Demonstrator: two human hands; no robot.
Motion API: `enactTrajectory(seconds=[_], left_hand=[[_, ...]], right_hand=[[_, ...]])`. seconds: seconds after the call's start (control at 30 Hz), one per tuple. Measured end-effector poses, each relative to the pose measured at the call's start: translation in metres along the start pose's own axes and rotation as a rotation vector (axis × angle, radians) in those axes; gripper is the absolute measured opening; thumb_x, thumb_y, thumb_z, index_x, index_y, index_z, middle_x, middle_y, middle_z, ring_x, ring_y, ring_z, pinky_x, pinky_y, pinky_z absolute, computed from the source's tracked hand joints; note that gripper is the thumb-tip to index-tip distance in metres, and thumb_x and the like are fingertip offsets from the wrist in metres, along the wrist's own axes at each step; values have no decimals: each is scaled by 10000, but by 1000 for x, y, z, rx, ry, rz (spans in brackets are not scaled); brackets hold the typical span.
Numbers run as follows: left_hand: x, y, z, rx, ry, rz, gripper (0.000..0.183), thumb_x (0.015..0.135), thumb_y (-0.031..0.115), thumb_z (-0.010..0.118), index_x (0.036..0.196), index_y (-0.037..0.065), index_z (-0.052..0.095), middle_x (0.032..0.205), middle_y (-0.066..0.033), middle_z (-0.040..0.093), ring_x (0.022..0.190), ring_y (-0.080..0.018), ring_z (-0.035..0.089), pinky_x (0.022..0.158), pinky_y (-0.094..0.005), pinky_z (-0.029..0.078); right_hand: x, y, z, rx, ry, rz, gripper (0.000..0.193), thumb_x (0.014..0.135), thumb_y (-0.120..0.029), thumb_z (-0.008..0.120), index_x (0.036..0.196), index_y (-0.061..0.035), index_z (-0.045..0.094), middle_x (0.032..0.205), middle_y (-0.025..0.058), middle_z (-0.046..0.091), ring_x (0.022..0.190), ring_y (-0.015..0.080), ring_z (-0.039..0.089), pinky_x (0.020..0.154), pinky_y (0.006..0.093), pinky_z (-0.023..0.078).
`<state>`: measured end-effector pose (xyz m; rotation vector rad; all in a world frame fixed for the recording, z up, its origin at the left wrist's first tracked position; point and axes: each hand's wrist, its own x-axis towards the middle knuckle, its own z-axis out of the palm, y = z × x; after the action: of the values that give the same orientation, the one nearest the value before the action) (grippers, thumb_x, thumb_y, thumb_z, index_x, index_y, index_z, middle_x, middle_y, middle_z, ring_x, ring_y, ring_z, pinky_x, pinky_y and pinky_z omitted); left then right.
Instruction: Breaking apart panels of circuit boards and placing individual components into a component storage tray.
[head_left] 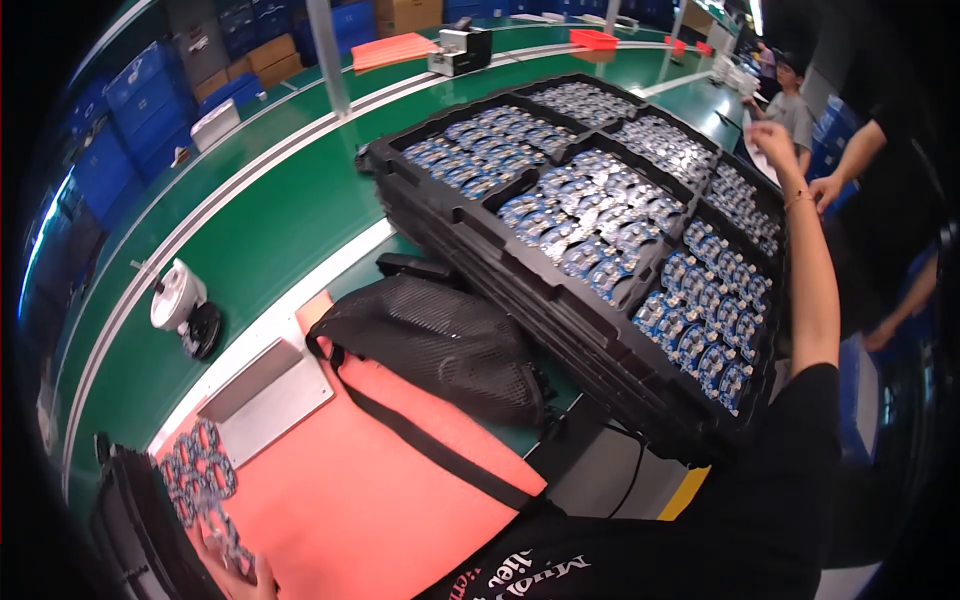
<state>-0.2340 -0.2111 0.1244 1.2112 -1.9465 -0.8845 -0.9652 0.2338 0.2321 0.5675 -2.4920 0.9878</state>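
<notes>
At the lower left, my left hand (pixel 235 575) is closed around the edge of a circuit board (pixel 222 525), thumb apart from the fingers. Next to it, a cluster of joined circuit boards (pixel 198 460) lies by the corner of a pink foam sheet (pixel 370 500). My right arm stretches up the right side, past the stacked black trays (pixel 590 325). At its end, my right hand (pixel 775 145) is raised with curled fingers beside a white sheet-like thing (pixel 762 160); whether it grips that is unclear. The top tray holds many blue ring-shaped circuit boards (pixel 600 215).
A black mesh bag (pixel 440 335) with a strap and an open metal box (pixel 270 400) rest on the foam. A black bin (pixel 150 530) stands at the left edge. Another person's hand (pixel 825 190) is close to my right wrist; a grey-shirted person (pixel 795 110) stands behind.
</notes>
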Motion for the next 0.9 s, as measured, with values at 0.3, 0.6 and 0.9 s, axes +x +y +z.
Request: enactTrajectory(seconds=[0.3, 0.6, 0.9], left_hand=[[32, 93, 109, -207, -204, 691, 990, 519, 125, 811, 1282, 38, 185, 1047, -109, 354, 930, -217, 438, 804, -348, 407], [48, 80, 107, -514, -282, 204, 364, 937, 282, 326, 874, -21, 517, 572, -37, 474, 493, -96, 486, 438, -227, 379], [72, 50, 116, -439, 152, 247, 432, 933, 401, 307, 669, 97, 463, 528, 68, 356, 449, -25, 288, 409, -215, 183]], right_hand=[[-245, -426, 156, 593, -902, -689, 454, 835, -386, 510, 1065, 4, 486, 814, 124, 588, 780, 172, 579, 650, 276, 451], [-294, -469, 202, 750, -789, -794, 178, 842, -161, 535, 835, 16, 545, 596, 64, 580, 517, 80, 565, 452, 217, 422], [-302, -492, 231, 995, -1036, -531, 312, 801, -252, 555, 780, 56, 596, 655, 146, 598, 610, 156, 584, 555, 291, 460]])
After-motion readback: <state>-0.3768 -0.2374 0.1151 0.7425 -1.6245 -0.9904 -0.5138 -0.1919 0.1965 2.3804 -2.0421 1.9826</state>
